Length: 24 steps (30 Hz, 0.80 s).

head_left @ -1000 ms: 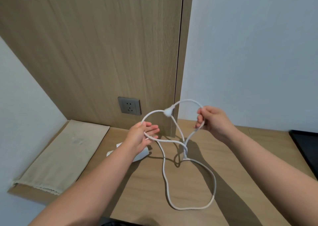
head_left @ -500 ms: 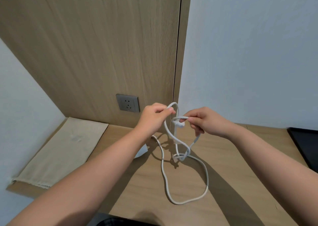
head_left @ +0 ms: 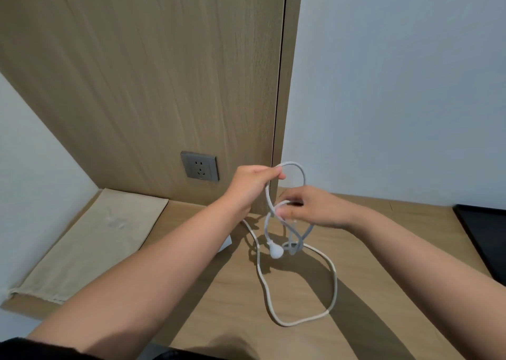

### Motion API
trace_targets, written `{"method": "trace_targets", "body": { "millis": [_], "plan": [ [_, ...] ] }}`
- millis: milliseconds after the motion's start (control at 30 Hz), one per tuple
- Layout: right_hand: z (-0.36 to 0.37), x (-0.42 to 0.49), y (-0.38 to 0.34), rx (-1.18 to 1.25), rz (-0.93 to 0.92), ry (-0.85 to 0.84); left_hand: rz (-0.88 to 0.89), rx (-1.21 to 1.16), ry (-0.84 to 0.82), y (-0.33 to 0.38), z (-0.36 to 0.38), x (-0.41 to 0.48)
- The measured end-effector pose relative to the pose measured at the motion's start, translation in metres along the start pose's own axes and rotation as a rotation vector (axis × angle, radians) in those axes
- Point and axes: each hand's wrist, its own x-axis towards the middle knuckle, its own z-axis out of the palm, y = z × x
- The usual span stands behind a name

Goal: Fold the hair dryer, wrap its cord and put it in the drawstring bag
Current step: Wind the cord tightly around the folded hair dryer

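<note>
The white cord [head_left: 334,277] is gripped at its top loop by the left hand [head_left: 253,187], fingers curled round it above the table [head_left: 397,253]; a lower strand is pinched by the blurred right hand [head_left: 312,209], just beside the left; the plug [head_left: 276,252] is seen hanging below both hands; a wide loop is laid on the table; only a white corner of the hair dryer [head_left: 226,246] is shown behind the left forearm; the beige drawstring bag [head_left: 90,239] is laid flat at the far left, well apart; a grey socket [head_left: 200,169] is set in the wooden panel [head_left: 137,72].
</note>
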Motion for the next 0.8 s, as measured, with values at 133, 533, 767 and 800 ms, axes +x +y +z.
{"method": "trace_targets", "body": {
  "millis": [133, 533, 767, 800],
  "plan": [
    [0.017, 0.012, 0.012, -0.585, -0.122, 0.112, -0.102, -0.036, 0.054, -0.002, 0.004, 0.007],
    [-0.013, 0.009, 0.025, -0.015, 0.064, 0.083, -0.173, 0.324, -0.604, -0.043, -0.019, -0.001],
    [-0.020, 0.020, 0.056, 0.412, 0.212, 0.475, -0.036, -0.098, -0.253, -0.040, -0.023, -0.002],
    [-0.023, 0.019, 0.063, 0.509, 0.248, 0.539, -0.034, -0.150, -0.246, -0.043, -0.031, 0.000]
  ]
}}
